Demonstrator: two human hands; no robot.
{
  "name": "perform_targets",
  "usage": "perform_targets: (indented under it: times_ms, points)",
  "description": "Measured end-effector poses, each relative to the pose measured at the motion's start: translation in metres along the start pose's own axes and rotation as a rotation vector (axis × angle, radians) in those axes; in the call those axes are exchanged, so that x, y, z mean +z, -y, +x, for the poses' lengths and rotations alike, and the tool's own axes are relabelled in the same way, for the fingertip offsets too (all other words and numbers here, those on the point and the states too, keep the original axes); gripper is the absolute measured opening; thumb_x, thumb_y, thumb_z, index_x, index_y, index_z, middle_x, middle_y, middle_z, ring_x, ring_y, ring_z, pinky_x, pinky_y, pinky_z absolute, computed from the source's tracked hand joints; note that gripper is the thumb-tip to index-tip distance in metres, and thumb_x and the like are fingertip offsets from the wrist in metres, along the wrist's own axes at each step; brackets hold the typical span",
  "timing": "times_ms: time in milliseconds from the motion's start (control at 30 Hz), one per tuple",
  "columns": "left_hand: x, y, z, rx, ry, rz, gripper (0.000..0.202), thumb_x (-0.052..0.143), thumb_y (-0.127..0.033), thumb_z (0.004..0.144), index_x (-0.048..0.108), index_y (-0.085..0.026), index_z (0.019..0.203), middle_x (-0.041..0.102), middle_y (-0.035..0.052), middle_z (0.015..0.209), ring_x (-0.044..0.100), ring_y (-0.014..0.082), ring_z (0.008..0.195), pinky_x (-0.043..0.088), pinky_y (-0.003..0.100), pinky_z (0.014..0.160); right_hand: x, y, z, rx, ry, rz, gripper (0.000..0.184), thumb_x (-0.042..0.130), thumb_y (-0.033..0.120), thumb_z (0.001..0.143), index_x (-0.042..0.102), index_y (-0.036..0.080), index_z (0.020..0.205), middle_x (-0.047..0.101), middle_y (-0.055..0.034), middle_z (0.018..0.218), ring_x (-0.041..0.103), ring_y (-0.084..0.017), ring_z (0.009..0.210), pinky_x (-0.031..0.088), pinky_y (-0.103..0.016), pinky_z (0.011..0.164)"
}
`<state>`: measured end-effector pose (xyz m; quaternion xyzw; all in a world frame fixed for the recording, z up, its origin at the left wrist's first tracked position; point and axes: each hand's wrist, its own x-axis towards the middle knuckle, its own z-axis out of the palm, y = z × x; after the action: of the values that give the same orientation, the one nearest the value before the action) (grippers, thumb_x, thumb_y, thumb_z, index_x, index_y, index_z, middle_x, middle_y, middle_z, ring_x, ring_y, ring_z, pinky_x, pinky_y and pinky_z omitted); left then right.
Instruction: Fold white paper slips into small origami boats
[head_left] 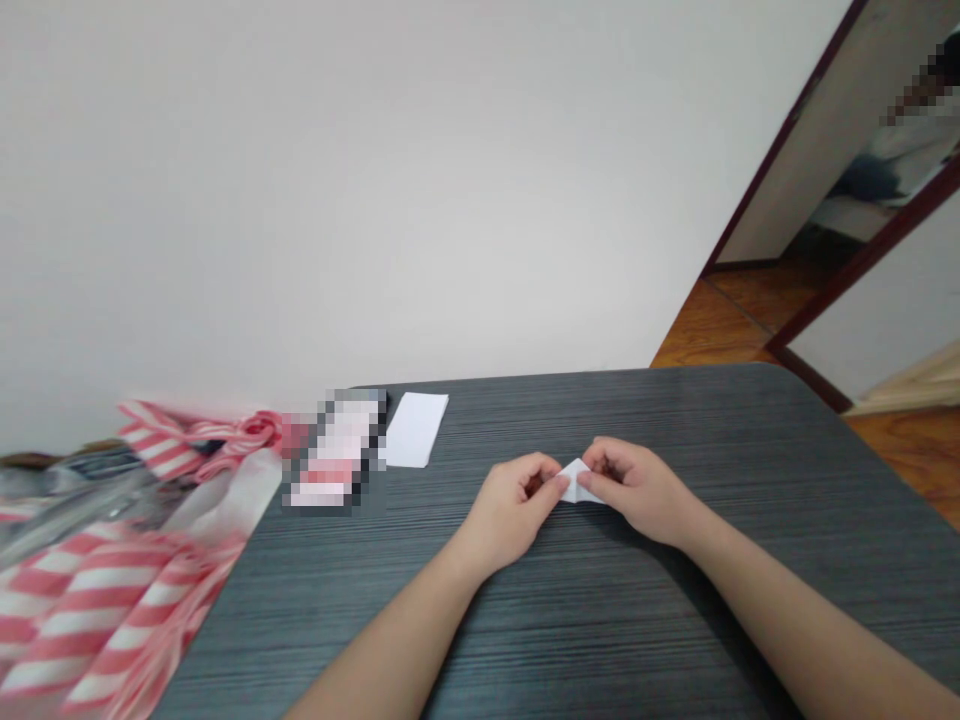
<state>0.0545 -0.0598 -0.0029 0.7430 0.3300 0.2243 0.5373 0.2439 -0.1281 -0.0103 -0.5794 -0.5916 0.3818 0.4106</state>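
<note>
Head view: left hand [517,505] and right hand [637,490] close together over the dark grey table [675,420], fingers curled in, both pinching a small folded white paper [577,482] between them. Neither hand is open. Paper held near the fingertips, about mid-table, part of it hidden by the fingers. Looks very light and thin, probably a bit stiffer along the creases but easy to crumple or tear, so a light pinch seems best, at the pointed tip or folded edges. Further back on the table, a flat white paper sheet [415,430] lies just beside a pixelated item [334,450], too blurred to tell. A red-and-white striped plastic bag [97,610] sits off the table's left edge.
</note>
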Motion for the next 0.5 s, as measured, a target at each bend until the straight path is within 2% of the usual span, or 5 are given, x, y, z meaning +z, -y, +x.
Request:
perform_targets:
  times_ms: [200,300,500]
  points:
    - [-0.0001,0.0007,-0.0011,0.037,0.025,0.052,0.026,0.055,-0.033,0.090,0.063,-0.016,0.072,0.055,-0.0021,0.063,0.045,0.0112,0.060,0.033,0.022,0.055,-0.0004,0.0016,-0.0009,-0.028,0.044,-0.014,0.014,0.060,0.029,0.090,0.061,0.018,0.081,0.056,0.0010,0.070,0.049,-0.014,0.065,0.040,-0.025,0.060]
    - [0.0004,0.0022,-0.0013,0.043,0.044,0.081,0.028,0.055,-0.035,0.090,0.063,-0.016,0.072,0.055,-0.0019,0.063,0.044,0.0111,0.058,0.032,0.022,0.054,-0.0012,0.0032,-0.0005,-0.036,0.026,-0.089,0.016,0.059,0.029,0.090,0.064,0.018,0.080,0.059,0.0003,0.070,0.052,-0.015,0.066,0.040,-0.025,0.060]
    - [0.0008,0.0008,-0.0025,0.044,0.058,0.095,0.025,0.055,-0.034,0.091,0.066,-0.017,0.076,0.062,-0.0010,0.065,0.047,0.0111,0.057,0.032,0.022,0.054,-0.0020,0.0058,-0.0002,-0.033,-0.019,-0.164,0.019,0.058,0.027,0.091,0.061,0.018,0.074,0.059,0.0007,0.067,0.052,-0.014,0.063,0.039,-0.025,0.059]
